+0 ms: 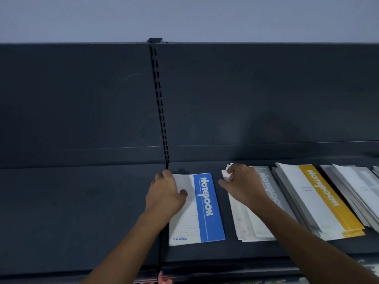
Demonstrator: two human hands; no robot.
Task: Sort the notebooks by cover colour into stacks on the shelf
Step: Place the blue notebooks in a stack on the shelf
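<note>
A blue-and-white notebook [207, 210] lies flat on the dark shelf [82, 212], just right of the upright's slot line. My left hand [166, 191] grips its far left corner, thumb on the white cover. To the right lies a stack of grey-striped notebooks [252, 222]. My right hand [242, 183] rests on this stack and pinches the far corners of its top sheets. Further right sits a stack topped by a yellow-striped notebook [320, 201], then more grey-covered notebooks [356, 187] at the frame's edge.
The shelf's dark back panel [246, 99] rises behind the stacks, split by a slotted upright [160, 103]. The left shelf bay holds nothing visible. A lower shelf edge with small coloured items [164, 280] shows at the bottom.
</note>
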